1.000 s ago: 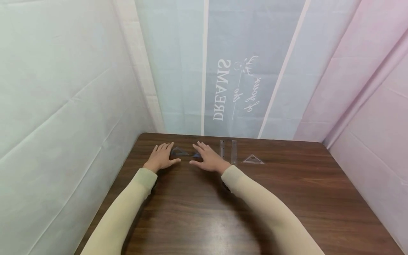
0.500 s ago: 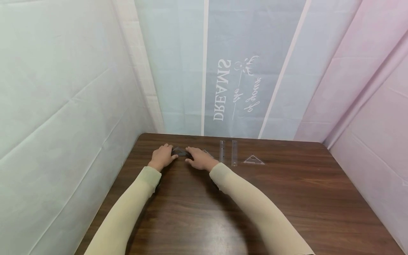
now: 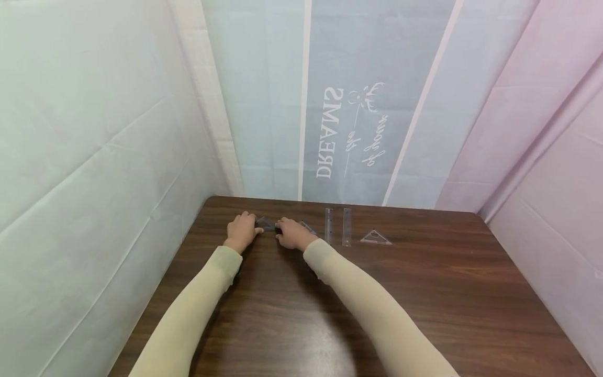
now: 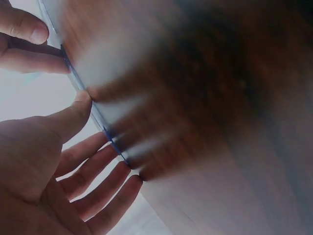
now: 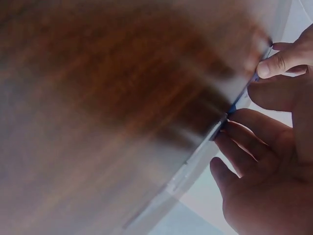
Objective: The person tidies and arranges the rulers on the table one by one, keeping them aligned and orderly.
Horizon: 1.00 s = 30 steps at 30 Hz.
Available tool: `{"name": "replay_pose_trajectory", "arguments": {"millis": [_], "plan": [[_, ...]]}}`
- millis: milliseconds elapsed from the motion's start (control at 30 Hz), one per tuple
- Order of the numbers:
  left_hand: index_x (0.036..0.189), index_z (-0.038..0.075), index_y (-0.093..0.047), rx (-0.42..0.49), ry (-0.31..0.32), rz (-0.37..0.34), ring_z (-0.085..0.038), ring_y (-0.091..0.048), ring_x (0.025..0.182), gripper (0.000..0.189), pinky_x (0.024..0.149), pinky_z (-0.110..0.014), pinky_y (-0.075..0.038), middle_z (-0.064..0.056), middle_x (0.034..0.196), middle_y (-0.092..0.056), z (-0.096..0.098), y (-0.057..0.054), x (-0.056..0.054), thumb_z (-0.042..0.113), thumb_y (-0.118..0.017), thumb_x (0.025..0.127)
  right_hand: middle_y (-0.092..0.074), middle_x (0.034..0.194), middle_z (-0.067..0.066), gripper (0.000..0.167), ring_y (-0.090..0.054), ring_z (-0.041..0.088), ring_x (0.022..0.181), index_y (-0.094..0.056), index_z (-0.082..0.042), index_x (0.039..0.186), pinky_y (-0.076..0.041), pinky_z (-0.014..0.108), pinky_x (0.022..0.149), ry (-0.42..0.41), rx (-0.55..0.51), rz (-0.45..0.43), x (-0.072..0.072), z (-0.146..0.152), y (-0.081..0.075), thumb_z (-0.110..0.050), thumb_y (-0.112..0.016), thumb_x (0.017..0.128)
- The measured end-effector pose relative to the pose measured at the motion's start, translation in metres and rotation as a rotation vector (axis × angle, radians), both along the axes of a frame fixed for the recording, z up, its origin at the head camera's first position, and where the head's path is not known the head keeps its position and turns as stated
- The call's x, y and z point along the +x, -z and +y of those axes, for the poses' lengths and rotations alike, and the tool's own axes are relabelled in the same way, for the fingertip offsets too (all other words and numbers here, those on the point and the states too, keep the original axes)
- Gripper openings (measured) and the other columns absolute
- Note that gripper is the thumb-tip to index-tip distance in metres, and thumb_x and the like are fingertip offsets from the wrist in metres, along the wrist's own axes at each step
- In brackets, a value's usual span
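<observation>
2 long cream sleeves come in nearest, the left sleeve (image 3: 186, 319) and the right sleeve (image 3: 377, 309), both reaching forward over the tabletop (image 3: 264, 330), which is dark brown with streaks of wood grain and a soft bright patch between the forearms. The left cuff looks faintly greenish.

Beyond the sleeves, the 2 hands lie near each other toward the far edge. Between them sits a bluish clear set square (image 3: 266, 224), flat on the wood, a little left of the middle. The left hand (image 3: 242, 231) is at its left side, with a wide gap between thumb and fingers; the left wrist view shows the digits extended and spread, their tips down along a thin blue edge. The right hand (image 3: 294, 233) is at its right corner, fingers relaxed and slightly bent, the space from thumb to index finger narrower. The tips of both hands meet the set square's edges, and neither hand is wrapped around it.

Just beyond the right hand, a second set square (image 3: 309, 227) shows in part, the hand hiding the rest. To the right lie 2 clear rulers, the first ruler (image 3: 328, 226) and the second ruler (image 3: 347, 227), roughly parallel and apart. Past them, well apart from the hands, a third set square (image 3: 375, 237) lies flat, its point facing away.

Behind the far edge hangs a blue-grey backdrop (image 3: 273, 104) with 2 pale stripes and white lettering (image 3: 330, 133), including the word DREAMS turned on its side. A whitish sheet (image 3: 94, 183) covers the left side, a pinkish sheet (image 3: 560, 183) the right.
</observation>
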<state>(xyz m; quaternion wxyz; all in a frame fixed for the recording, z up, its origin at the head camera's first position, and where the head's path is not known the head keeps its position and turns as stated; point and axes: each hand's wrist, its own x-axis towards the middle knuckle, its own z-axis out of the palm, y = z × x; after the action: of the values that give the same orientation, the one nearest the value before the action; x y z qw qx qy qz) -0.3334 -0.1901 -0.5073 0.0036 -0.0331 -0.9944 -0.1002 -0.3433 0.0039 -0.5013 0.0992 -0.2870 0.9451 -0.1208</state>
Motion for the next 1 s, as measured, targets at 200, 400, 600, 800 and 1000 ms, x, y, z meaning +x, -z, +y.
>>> {"name": "replay_pose_trajectory", "arguments": {"millis": [200, 400, 600, 800, 1000], "plan": [[0.124, -0.001, -0.068, 0.008, 0.008, 0.006, -0.040, -0.068, 0.104, 0.046, 0.084, -0.057, -0.059, -0.021, 0.114, -0.065, -0.002, -0.002, 0.002, 0.039, -0.076, 0.102, -0.056, 0.154, 0.015, 0.050, -0.057, 0.028, 0.140, -0.055, -0.001, 0.155, -0.046, 0.041, 0.116, 0.015, 0.033, 0.010, 0.002, -0.006, -0.003, -0.023, -0.060, 0.111], [0.115, -0.003, -0.068, 0.038, 0.027, -0.014, -0.033, -0.067, 0.090, 0.042, 0.079, -0.051, -0.059, -0.019, 0.106, -0.066, -0.004, 0.002, -0.003, 0.036, -0.078, 0.101, -0.058, 0.150, 0.014, 0.052, -0.058, 0.027, 0.139, -0.056, -0.002, 0.153, -0.048, 0.041, 0.114, 0.053, 0.038, -0.006, 0.002, -0.008, -0.002, -0.027, -0.065, 0.109], [0.118, 0.000, -0.073, 0.086, 0.028, -0.017, -0.034, -0.071, 0.091, 0.044, 0.078, -0.050, -0.059, -0.019, 0.108, -0.072, -0.009, 0.002, -0.005, 0.039, -0.078, 0.100, -0.061, 0.142, 0.012, 0.049, -0.062, 0.027, 0.132, -0.060, -0.003, 0.150, -0.052, 0.043, 0.109, 0.113, 0.006, -0.013, 0.003, -0.010, 0.001, -0.027, -0.068, 0.108], [0.122, 0.002, -0.075, 0.147, 0.018, 0.005, -0.037, -0.073, 0.095, 0.044, 0.080, -0.052, -0.060, -0.018, 0.112, -0.076, -0.015, -0.002, -0.001, 0.039, -0.078, 0.098, -0.062, 0.142, 0.014, 0.043, -0.063, 0.030, 0.130, -0.063, -0.004, 0.147, -0.055, 0.047, 0.105, 0.170, -0.074, -0.019, 0.009, -0.014, -0.001, -0.024, -0.067, 0.108], [0.122, 0.002, -0.074, 0.188, 0.049, -0.010, -0.037, -0.073, 0.097, 0.045, 0.085, -0.052, -0.060, -0.018, 0.114, -0.076, -0.016, -0.002, -0.002, 0.041, -0.077, 0.099, -0.063, 0.140, 0.017, 0.040, -0.062, 0.032, 0.131, -0.064, -0.001, 0.144, -0.054, 0.046, 0.106, 0.179, -0.115, -0.027, 0.009, -0.015, -0.005, -0.018, -0.069, 0.108]]}}
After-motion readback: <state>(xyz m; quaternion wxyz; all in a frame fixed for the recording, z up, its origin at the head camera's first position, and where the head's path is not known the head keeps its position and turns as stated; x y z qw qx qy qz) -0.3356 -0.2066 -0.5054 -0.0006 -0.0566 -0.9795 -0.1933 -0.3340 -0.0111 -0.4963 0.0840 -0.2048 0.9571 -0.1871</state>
